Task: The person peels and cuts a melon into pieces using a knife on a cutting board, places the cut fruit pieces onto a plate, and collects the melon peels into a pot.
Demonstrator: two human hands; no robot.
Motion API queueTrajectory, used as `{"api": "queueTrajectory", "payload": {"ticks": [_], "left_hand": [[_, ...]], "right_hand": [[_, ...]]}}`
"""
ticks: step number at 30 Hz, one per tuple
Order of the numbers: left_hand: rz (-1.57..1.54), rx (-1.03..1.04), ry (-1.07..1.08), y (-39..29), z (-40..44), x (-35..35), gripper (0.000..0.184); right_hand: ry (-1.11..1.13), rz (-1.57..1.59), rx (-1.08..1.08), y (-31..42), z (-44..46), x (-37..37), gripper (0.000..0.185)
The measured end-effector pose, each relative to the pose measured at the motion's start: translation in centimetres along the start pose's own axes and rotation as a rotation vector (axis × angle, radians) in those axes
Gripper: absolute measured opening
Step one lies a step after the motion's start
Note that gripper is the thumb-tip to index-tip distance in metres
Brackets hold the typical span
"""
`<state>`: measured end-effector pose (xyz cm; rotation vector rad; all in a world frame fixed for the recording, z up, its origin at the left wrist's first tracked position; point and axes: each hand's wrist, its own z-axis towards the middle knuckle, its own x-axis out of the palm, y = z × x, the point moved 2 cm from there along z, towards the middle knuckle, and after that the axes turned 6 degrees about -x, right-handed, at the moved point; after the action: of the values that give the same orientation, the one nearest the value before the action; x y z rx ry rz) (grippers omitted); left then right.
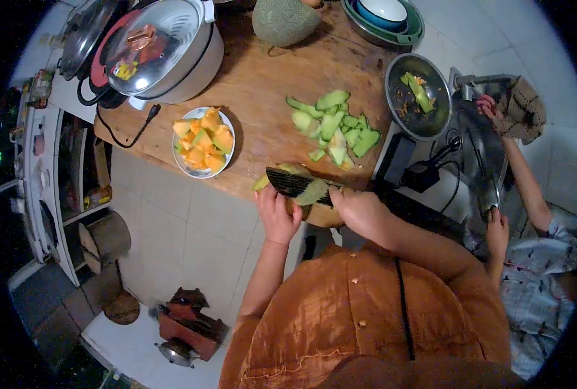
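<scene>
My right hand grips the handle of a knife with a broad dark blade, which points left near the table's front edge. A strip of green rind lies on the flat of the blade. My left hand closes around a piece of melon, partly hidden by the knife and fingers. Just beyond the blade lies a heap of green melon peels. To the left stands a white bowl filled with orange melon chunks.
A whole netted melon sits at the back of the wooden table. A lidded pot and a cable plug are at left. On the right are a metal bowl holding peels and another person's hands.
</scene>
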<state>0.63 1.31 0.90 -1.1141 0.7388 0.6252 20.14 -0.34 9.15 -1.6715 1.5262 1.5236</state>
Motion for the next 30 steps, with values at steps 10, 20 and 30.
{"api": "queueTrajectory", "payload": {"ticks": [10, 20, 30], "left_hand": [[0.079, 0.126, 0.212, -1.6, 1.7, -3.2, 0.061], [0.228, 0.178, 0.19, -0.7, 1.2, -2.1, 0.064], [0.202, 0.177, 0.142, -0.8, 1.5, -1.3, 0.064]], "right_hand": [[-0.186, 0.468, 0.101, -4.3, 6.1, 3.1, 0.026], [-0.186, 0.198, 0.161, 0.9, -0.8, 4.4, 0.037], [-0.095, 0.15, 0.154, 1.0, -1.6, 3.7, 0.041]]}}
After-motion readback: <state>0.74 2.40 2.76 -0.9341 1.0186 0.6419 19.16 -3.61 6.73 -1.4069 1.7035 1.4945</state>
